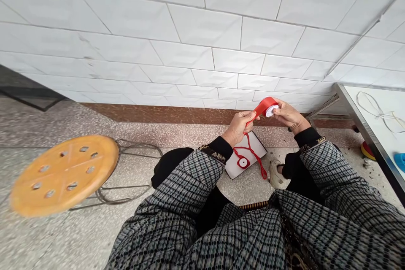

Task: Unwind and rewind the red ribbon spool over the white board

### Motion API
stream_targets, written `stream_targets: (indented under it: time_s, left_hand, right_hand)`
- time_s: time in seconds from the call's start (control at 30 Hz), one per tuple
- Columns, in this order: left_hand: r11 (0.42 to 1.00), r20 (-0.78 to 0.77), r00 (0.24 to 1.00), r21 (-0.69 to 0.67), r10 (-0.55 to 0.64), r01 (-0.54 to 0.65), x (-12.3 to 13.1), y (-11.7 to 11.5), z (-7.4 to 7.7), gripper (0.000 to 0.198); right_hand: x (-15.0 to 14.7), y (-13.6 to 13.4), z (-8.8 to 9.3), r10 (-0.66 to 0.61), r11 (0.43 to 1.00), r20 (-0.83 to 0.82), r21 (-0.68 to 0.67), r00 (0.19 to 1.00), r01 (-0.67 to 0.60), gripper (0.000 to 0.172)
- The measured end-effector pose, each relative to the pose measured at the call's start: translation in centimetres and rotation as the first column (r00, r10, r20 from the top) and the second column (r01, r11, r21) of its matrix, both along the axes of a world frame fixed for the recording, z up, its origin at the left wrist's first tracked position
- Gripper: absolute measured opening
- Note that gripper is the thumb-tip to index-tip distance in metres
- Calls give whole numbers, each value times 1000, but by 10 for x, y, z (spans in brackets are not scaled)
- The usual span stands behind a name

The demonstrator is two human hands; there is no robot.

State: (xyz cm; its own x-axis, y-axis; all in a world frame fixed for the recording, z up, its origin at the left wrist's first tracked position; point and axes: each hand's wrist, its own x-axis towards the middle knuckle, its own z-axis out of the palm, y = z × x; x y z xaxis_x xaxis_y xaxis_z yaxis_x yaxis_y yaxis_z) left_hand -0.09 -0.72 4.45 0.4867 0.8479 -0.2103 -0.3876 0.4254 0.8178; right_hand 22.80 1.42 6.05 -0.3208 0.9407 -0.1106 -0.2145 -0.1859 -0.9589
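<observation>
My right hand [286, 116] grips a roll of wide red ribbon [265, 107] with a white core, its fingers around the roll's edge. My left hand [238, 128] pinches the ribbon's loose strip close to the roll. A thin red cord [249, 149] hangs from near my left hand down onto a white square board [253, 152]. On that board lies a small red-and-white spool [243, 162]. The cord's lower end trails past the board's edge.
An orange round stool [63, 175] with holes and wire legs stands at the left. A white tiled wall [205, 29] rises ahead. At the right is a steel-edged white table [373, 114] holding pale cord. A sandalled foot [275, 175] rests on the terrazzo floor.
</observation>
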Motion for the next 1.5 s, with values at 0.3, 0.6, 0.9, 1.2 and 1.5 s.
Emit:
stream_targets:
  time_s: [0.3, 0.6, 0.9, 1.2, 1.5]
  left_hand:
    - [999, 26, 999, -45, -20, 22, 3, 1, 0, 44]
    - [993, 104, 991, -75, -85, 93, 7, -2, -1, 68]
    - [957, 248, 967, -266, -50, 118, 10, 1, -4, 66]
    - [943, 208, 976, -308, -58, 122, 5, 0, -4, 61]
    - [961, -7, 976, -175, -220, 215, -2, -4, -16, 51]
  right_hand:
    - [-9, -4, -4, -11, 1000, -28, 4, 1000, 11, 79]
    - [-29, -9, -21, -69, 998, -183, -3, 981, 70, 66]
    - [-72, -30, -38, -226, 974, -286, -39, 931, 225, 64]
    - [-50, -24, -14, -45, 998, -7, 37, 999, 45, 66]
    - [-4, -8, 21, 27, 925, 736, 238, 676, -296, 54]
